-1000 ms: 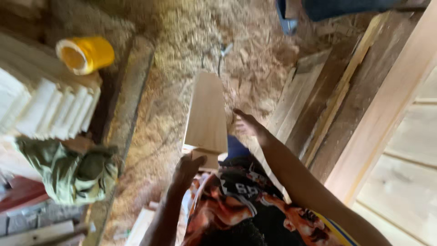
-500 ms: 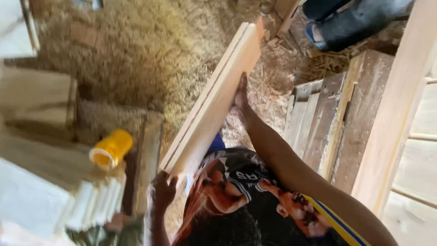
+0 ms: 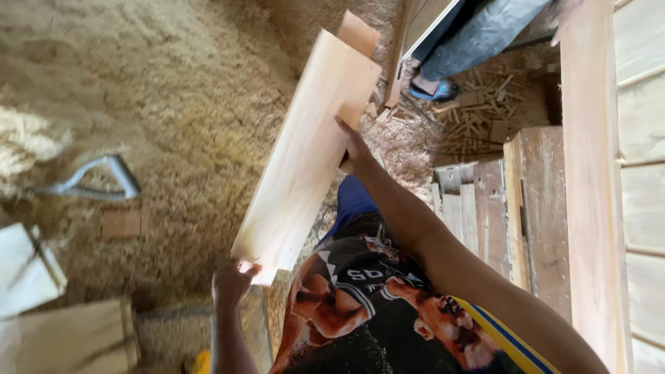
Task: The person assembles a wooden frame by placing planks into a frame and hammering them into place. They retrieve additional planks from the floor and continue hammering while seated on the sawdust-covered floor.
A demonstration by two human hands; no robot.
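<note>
I have a long pale wooden plank (image 3: 305, 152) held out in front of me, tilted so it runs from low near my belly up and away over the sawdust-covered floor (image 3: 173, 90). My left hand (image 3: 232, 284) grips the near end from below, fingers closed around the bottom corner of the board. My right hand (image 3: 357, 149) is further up along the right edge, wrapped around it with the thumb on the face side, arm stretched out. A second, shorter piece of wood (image 3: 358, 33) shows just behind the far end of the plank; I cannot tell whether it is joined to it. On the floor to the left lies a grey metal handle (image 3: 104, 181) half sunk in the sawdust. Ahead stands another person, a trouser leg (image 3: 478, 34) and a blue sandal (image 3: 433, 90) among wood scraps (image 3: 478, 114). To my right stands a stack of weathered boards (image 3: 512, 201).
</note>
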